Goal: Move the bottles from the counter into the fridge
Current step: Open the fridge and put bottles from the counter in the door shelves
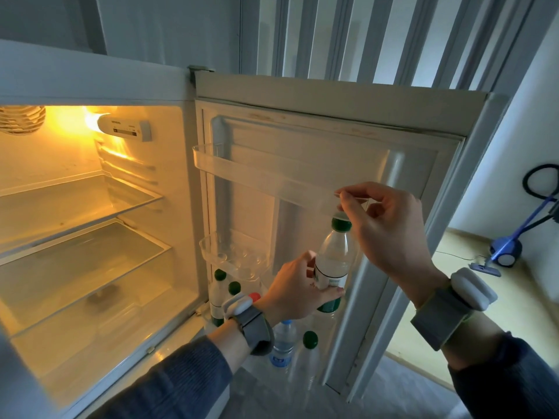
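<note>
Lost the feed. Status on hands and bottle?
Left hand gripping bottle body. Right hand pinching above its cap. Door shelf close overhead; more bottles racked below.

Blue vacuum cleaner [503, 251] on pale floor [453, 297], grey vertical wall slats [378, 34]

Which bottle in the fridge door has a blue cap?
The clear bottle low in the door, just under the left hand's wrist. Its cap and label are blue; most other caps are green, one is red.
</note>
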Available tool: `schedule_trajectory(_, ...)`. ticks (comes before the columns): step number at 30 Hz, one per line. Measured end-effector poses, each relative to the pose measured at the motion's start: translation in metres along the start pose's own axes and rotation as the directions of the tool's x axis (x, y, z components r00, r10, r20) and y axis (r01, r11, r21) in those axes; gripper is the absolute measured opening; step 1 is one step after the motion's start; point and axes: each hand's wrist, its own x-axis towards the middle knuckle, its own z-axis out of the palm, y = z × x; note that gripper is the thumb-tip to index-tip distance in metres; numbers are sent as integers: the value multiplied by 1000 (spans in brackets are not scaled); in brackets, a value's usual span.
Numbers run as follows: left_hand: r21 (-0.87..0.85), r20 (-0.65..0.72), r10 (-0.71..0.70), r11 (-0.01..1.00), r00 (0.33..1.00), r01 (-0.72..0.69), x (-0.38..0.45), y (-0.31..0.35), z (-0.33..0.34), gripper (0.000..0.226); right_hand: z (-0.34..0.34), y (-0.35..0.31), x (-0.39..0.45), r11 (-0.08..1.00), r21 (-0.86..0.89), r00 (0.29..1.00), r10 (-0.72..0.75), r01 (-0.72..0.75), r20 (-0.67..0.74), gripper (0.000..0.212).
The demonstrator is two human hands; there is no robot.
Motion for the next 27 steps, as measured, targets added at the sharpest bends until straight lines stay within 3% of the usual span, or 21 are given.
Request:
schedule_trajectory(4,23,3,-11,1000,1000,11,-6,2,1,59,-5,0,2,999,32,1000,-6,5,11,12)
schedule_trajectory(10,44,-120,-45,998,992,51,-24,5,-18,66,-13,-6,-1,986,113,991,-130,126,24,14)
schedule_trajectory(13,105,-259,-99,986,961,130,-46,2,-29,46,-10,-11,-3,953,215,946,-257,215,198,14)
schedule_trajectory(17,305,-411,-146,908,900,287,-98,-10,-34,43,15,-6,-19,905,305,708,-423,297,566,17)
schedule_trajectory(19,328,-512,-227,840,829,433,-136,-12,-29,43,33,-2,-35,877,368,593,-481,310,646,18)
schedule_trajectory(20,346,-519,-243,817,820,461,-143,-10,-27,42,40,5,-38,882,363,591,-471,301,655,18)
schedule_trajectory(21,350,-561,-278,774,780,528,-161,-10,-23,42,50,8,-46,872,392,545,-490,293,680,19)
schedule_trajectory(23,257,-638,-396,698,660,668,-215,-2,-10,41,72,4,-77,832,465,387,-553,302,738,22)
schedule_trajectory(24,261,-639,-397,694,659,671,-222,-1,-6,42,80,10,-80,842,447,378,-536,303,754,23)
schedule_trajectory(25,239,-670,-420,659,613,713,-245,5,1,42,88,8,-93,835,465,334,-546,295,769,23)
schedule_trajectory(27,141,-740,-491,554,459,821,-306,24,19,43,98,-11,-137,770,553,182,-622,319,762,26)
